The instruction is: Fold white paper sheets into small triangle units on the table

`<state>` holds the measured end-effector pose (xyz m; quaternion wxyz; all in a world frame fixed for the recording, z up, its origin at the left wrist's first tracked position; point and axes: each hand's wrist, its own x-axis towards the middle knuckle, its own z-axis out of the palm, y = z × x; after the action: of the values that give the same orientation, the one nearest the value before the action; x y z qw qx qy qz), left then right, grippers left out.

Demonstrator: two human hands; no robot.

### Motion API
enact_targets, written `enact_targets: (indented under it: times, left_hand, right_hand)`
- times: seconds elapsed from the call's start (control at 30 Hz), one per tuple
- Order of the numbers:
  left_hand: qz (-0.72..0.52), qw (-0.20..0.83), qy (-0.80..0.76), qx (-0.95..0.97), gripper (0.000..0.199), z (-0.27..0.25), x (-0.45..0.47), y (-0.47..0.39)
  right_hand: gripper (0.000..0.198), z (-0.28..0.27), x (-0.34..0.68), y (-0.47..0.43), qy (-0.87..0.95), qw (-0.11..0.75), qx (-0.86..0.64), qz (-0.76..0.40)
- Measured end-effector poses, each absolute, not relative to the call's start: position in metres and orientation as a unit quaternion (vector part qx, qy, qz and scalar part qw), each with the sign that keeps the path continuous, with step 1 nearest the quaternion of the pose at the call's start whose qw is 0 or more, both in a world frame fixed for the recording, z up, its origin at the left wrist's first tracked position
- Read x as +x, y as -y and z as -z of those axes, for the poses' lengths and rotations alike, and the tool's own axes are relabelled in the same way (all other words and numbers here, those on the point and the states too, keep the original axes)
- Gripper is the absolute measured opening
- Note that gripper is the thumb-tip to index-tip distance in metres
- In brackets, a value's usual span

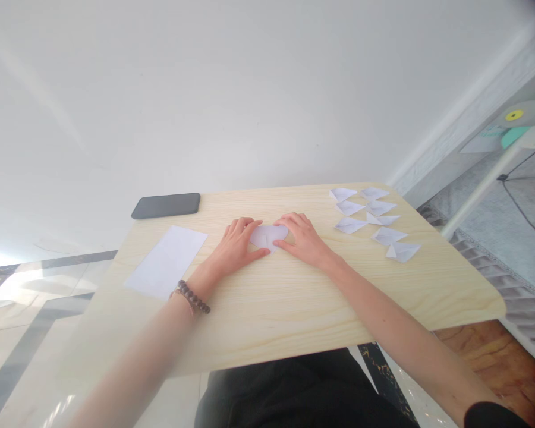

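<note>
A small folded piece of white paper (267, 235) lies on the wooden table in front of me, its lower corner pointing towards me. My left hand (239, 245) has its thumb and fingertips on the paper's left side. On the right side, my right hand (302, 238) holds the paper between thumb and curled fingers. Parts of both paper edges are hidden under the fingers. Left of my left hand lies a flat sheet of white paper (168, 261). Several folded white paper pieces (350, 225) sit in two rough columns to the right.
A dark phone-like slab (166, 205) rests at the table's back left corner. The pale wooden table (285, 315) stands against a white wall (232, 95). A white metal stand (481, 190) rises beyond the table's right edge.
</note>
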<state>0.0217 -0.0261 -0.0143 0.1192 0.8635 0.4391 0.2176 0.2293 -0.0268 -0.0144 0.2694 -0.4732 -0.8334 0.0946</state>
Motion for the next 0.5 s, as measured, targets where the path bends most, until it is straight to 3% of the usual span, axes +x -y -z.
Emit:
enact_targets:
  times: [0.13,0.37,0.5]
  left_hand:
    - [-0.213,0.117,-0.436,0.866,0.056,0.0105,0.0221,0.0268]
    - [-0.248,0.186,-0.466,0.829,0.020,0.0058,0.0191,0.0216]
    - [-0.267,0.198,-0.495,0.803,0.020,0.0039,0.0177,0.0199]
  right_hand:
    - [0.030,0.0144,0.2287,0.0265,0.834,0.294,-0.457,-0.097]
    - [0.013,0.0189,0.2254,0.0246,0.795,0.376,-0.435,-0.196]
    - [0.011,0.0200,0.2255,0.0238,0.751,0.404,-0.462,-0.244]
